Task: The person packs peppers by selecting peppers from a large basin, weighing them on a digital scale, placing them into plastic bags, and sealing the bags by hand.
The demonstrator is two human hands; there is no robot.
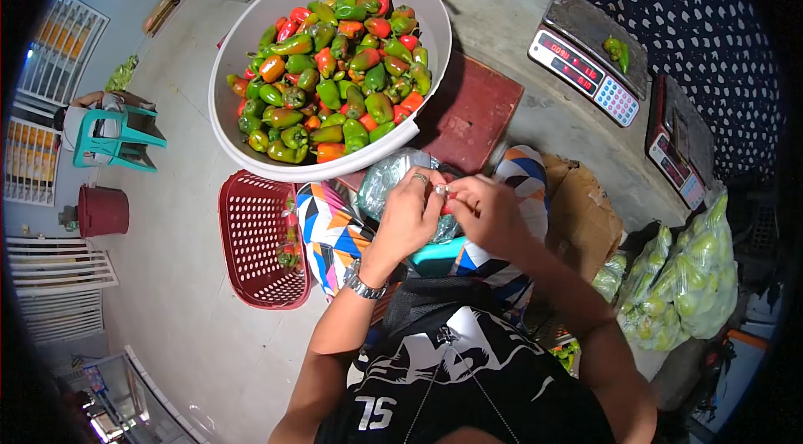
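My left hand, with a ring and a metal watch, is closed in a pinch above my lap. Fingertip to fingertip with it, my right hand pinches too. Some red shows beneath the fingers, but what they grip is mostly hidden. Just under and behind the hands lies a bundle of clear plastic bags. Beyond them a big whitish tub holds many green, red and orange peppers. To the left stands a dark red plastic basket with a few peppers in what looks like clear plastic.
Two digital scales stand on the ledge at right, the farther one bearing green peppers. A dark red board is beside the tub. Cardboard and filled clear bags are at right; a teal chair stands far left.
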